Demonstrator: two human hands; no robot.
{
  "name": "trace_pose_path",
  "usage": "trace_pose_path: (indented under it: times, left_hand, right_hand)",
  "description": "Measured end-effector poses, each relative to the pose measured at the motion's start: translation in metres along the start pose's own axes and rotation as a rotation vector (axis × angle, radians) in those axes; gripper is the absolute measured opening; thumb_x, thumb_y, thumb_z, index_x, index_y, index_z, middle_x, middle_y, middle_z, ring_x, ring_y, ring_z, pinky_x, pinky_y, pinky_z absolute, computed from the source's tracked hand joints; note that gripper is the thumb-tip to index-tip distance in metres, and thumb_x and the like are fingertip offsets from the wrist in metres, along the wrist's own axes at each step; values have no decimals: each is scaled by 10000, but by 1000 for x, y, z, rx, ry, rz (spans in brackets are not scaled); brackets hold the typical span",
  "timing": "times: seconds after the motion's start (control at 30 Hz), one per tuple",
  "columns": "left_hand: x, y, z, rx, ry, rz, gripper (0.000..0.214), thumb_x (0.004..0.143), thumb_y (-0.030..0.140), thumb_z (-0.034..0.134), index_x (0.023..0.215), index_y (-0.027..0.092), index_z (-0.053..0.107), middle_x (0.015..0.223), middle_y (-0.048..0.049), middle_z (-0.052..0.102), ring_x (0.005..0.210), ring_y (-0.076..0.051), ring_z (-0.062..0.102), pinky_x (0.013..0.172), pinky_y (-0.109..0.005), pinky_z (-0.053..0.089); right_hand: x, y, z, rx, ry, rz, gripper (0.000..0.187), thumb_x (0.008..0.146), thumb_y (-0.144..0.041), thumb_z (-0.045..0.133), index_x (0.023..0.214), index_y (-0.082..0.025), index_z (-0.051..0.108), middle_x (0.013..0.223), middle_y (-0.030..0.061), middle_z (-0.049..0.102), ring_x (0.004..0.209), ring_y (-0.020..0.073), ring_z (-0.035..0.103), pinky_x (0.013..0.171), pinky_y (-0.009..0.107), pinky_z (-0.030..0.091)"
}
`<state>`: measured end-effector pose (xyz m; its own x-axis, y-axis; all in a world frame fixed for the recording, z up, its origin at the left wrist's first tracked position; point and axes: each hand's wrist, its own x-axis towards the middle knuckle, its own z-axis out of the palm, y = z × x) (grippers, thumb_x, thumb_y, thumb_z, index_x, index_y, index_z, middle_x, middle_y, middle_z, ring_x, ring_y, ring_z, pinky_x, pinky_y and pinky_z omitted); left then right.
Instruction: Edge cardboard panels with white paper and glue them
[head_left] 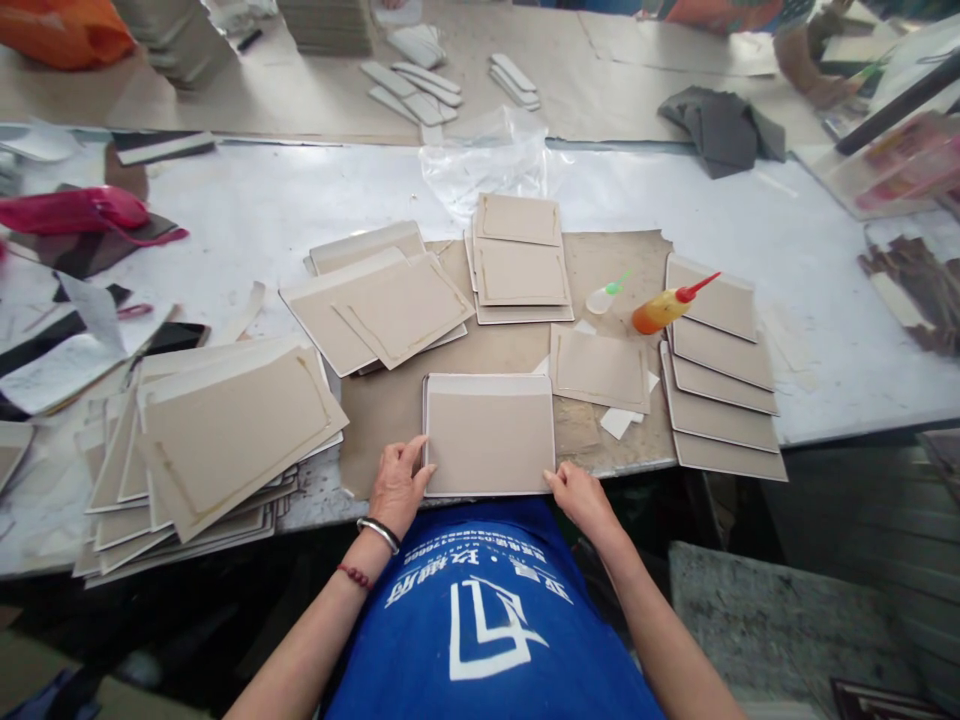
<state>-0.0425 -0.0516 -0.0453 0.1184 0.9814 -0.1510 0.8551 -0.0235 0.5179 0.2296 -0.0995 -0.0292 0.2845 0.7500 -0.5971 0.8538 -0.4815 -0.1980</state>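
A flat beige cardboard panel [489,440] with a pale band along its top lies at the table's front edge. My left hand [399,486] pinches its lower left side, thumb on the face. At the lower right corner, my right hand [579,496] grips the same panel with closed fingers. Just right of it rests a smaller cardboard sheet [600,368] with glue-like lines near its edges. Behind that stand a small bottle with a green tip [604,297] and an amber bottle with a red nozzle [664,312].
A big pile of panels [236,435] lies at left, with more panels [382,305] fanned behind it. Small sheets are stacked [521,270] at the back centre. Overlapping panels [724,400] overhang the front edge at right. Clear plastic [487,165] and dark grey cloth [720,128] lie farther back.
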Motion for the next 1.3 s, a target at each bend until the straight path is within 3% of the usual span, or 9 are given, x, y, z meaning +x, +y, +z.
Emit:
trace_pose_path:
  times: [0.17,0.27,0.33,0.5,0.67,0.93,1.07,1.17,1.3]
  left_hand:
    - [-3,-2,2,246,-49,430,610,745,4,397,1210,389,489,1352,-35,426,1273,-275,303,1005,-469,258]
    - [-4,-2,2,293,-109,503,671,725,-30,383,1250,384,441,1364,-24,417,1281,-271,307,1030,-481,213]
    - [-4,-1,2,311,-108,498,667,731,-25,382,1257,382,431,1368,-23,407,1270,-282,328,1029,-500,204]
    - [-6,2,1,317,-88,472,668,739,-25,380,1256,395,424,1371,-12,397,1272,-301,319,1023,-538,179]
    - [-6,3,1,317,-87,473,659,743,-21,383,1262,382,421,1372,-20,393,1266,-308,324,1028,-557,139]
    - [-7,2,9,232,-73,416,661,728,-36,363,1224,388,470,1365,-26,414,1274,-304,315,1009,-574,218]
    - [-11,1,19,-9,63,221,523,783,33,319,1254,208,467,1336,-116,431,1233,-224,391,989,-402,369]
    - [-14,1,25,-175,154,-13,444,801,115,321,1211,95,489,1190,-155,531,1119,-208,494,973,-372,399]
    - [-10,0,25,-294,123,-161,392,754,131,345,1048,115,604,1025,-130,604,992,-215,551,948,-397,414]
  right_hand:
    - [-7,-2,-6,-53,1,12,283,859,-356,402,683,-178,535,692,81,628,675,194,581,561,264,292]
    - [-14,-2,-10,-112,33,32,307,859,-408,389,706,-188,538,686,76,620,659,205,582,549,272,312]
    - [-17,-7,-10,-150,171,15,289,869,-390,375,757,-188,547,727,77,617,684,206,580,571,280,350]
    - [2,-50,1,-153,600,-418,387,859,-363,410,1143,-115,502,1146,172,536,1108,273,450,891,384,359]
    - [36,-77,24,-183,548,-724,562,832,-418,451,1330,-179,350,1430,144,253,1328,290,143,1041,488,145]
    - [42,-72,30,-113,570,-753,538,837,-361,434,1322,-141,362,1407,144,311,1321,266,186,1049,471,163]
    - [40,-45,23,99,681,-437,454,853,-258,346,1260,-76,432,1261,194,472,1213,270,368,986,458,286]
    - [34,-17,12,266,532,-198,421,835,-228,305,1145,-73,544,1084,191,588,1052,265,510,907,425,380]
    - [26,1,-4,302,379,-206,392,812,-202,312,1036,-128,625,1001,122,646,964,216,567,865,351,426]
